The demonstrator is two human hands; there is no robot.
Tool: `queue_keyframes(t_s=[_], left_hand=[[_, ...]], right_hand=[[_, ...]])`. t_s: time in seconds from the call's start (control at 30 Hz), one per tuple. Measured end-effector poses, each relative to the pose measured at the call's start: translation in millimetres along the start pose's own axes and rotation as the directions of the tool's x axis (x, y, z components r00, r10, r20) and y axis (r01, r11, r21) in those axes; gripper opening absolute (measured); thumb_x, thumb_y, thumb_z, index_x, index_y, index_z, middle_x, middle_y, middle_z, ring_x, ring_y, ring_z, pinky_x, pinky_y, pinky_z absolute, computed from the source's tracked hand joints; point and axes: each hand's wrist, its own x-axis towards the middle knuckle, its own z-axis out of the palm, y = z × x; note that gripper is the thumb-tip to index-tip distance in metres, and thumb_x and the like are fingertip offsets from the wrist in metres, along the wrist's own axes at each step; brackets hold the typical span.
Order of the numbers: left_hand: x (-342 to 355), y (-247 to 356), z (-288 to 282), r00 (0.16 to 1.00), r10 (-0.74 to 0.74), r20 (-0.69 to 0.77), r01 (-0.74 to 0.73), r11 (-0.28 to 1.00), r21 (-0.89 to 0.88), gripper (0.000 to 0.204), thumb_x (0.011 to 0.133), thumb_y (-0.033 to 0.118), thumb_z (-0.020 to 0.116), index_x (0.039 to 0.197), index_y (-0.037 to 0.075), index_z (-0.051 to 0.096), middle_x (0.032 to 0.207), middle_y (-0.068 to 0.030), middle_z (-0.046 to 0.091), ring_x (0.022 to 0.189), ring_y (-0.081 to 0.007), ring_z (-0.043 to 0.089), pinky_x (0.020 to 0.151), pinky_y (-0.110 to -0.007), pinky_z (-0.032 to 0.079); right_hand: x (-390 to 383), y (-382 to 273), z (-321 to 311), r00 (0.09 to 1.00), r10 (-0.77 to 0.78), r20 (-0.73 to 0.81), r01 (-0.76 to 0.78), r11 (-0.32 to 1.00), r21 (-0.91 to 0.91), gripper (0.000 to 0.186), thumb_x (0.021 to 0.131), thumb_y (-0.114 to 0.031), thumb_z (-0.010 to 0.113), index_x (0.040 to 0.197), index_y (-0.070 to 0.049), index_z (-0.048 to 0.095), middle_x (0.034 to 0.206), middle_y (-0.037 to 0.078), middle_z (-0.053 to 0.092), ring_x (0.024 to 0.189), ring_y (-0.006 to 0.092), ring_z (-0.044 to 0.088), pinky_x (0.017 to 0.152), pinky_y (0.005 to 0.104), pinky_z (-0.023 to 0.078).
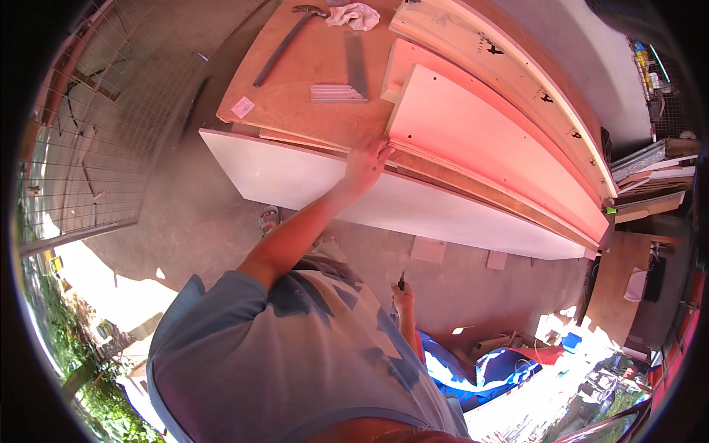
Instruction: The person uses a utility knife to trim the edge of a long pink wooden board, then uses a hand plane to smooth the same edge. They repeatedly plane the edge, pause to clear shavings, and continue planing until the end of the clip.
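Observation:
My left hand [367,162] grips the edges of the boards at the bench's front, near the left end of a pale pink board [480,148]. A long white board [288,179] stands on edge along that front, below my hand. My right hand [404,298] is lower, by my body, closed around a small dark tool [401,281] too small to name. On the brown wooden top [303,111] lie a hammer [281,52], a crumpled cloth [354,16], a metal square [355,66] and a small pale card [243,107]. Behind the pink board lie more long pale boards [502,52].
A wire mesh panel [81,148] stands at left. Stacked offcuts [650,184] and a brown panel [617,280] are at right. A blue tarp [443,369] lies at lower right. Loose pale pieces [428,249] lie on the concrete floor below the bench.

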Motion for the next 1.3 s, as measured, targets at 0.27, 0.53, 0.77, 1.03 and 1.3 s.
queue_keyframes(t_s=[0.27,0.53,0.77,1.03,1.3], left_hand=[[8,-15,-31,0.968,-0.082,0.236,0.063,0.994,0.087,0.007,0.098,0.011,0.065,0.103,0.008,0.060,0.089,-0.0155,0.070,0.072,-0.0429,0.068,0.059,-0.053,0.054],[48,-37,-39,0.878,-0.027,0.478,0.207,0.922,-0.328,0.015,0.099,0.014,0.067,0.105,0.001,0.072,0.092,-0.0147,0.072,0.075,-0.0341,0.070,0.066,-0.039,0.056],[38,-40,-54,0.888,0.215,0.407,-0.032,0.911,-0.411,0.021,0.097,0.018,0.071,0.108,0.000,0.074,0.099,-0.0117,0.072,0.088,-0.0266,0.071,0.075,-0.036,0.056],[43,-46,-51,0.874,0.179,0.452,0.049,0.892,-0.449,0.027,0.095,0.016,0.072,0.116,-0.001,0.074,0.100,-0.0126,0.073,0.091,-0.0264,0.073,0.078,-0.035,0.057],[40,-51,-45,0.886,0.225,0.405,-0.025,0.896,-0.444,0.029,0.094,0.016,0.071,0.118,-0.001,0.074,0.100,-0.0131,0.072,0.088,-0.0288,0.072,0.076,-0.037,0.057]], right_hand=[[-41,-164,19,0.993,-0.079,0.090,0.047,0.947,0.319,0.031,0.100,-0.027,0.064,0.114,0.001,0.063,0.077,0.007,0.065,0.061,0.0134,0.063,0.054,0.0313,0.050],[14,-370,50,0.731,-0.640,-0.235,0.670,0.739,0.073,0.032,0.105,-0.010,0.053,0.131,0.007,0.052,0.102,0.033,0.067,0.092,0.0500,0.067,0.078,0.0523,0.055],[58,-421,63,0.678,-0.653,-0.337,0.682,0.730,-0.042,0.026,0.104,-0.012,0.052,0.125,0.003,0.050,0.090,0.032,0.069,0.083,0.0531,0.067,0.067,0.0578,0.053],[63,-425,69,0.729,-0.592,-0.345,0.625,0.780,-0.017,0.021,0.108,-0.017,0.048,0.116,0.002,0.050,0.073,0.025,0.067,0.065,0.0445,0.068,0.056,0.0529,0.052],[61,-430,74,0.837,-0.469,-0.280,0.537,0.801,0.264,0.028,0.112,-0.026,0.044,0.108,0.001,0.050,0.060,0.013,0.062,0.049,0.0226,0.063,0.045,0.0384,0.049]])
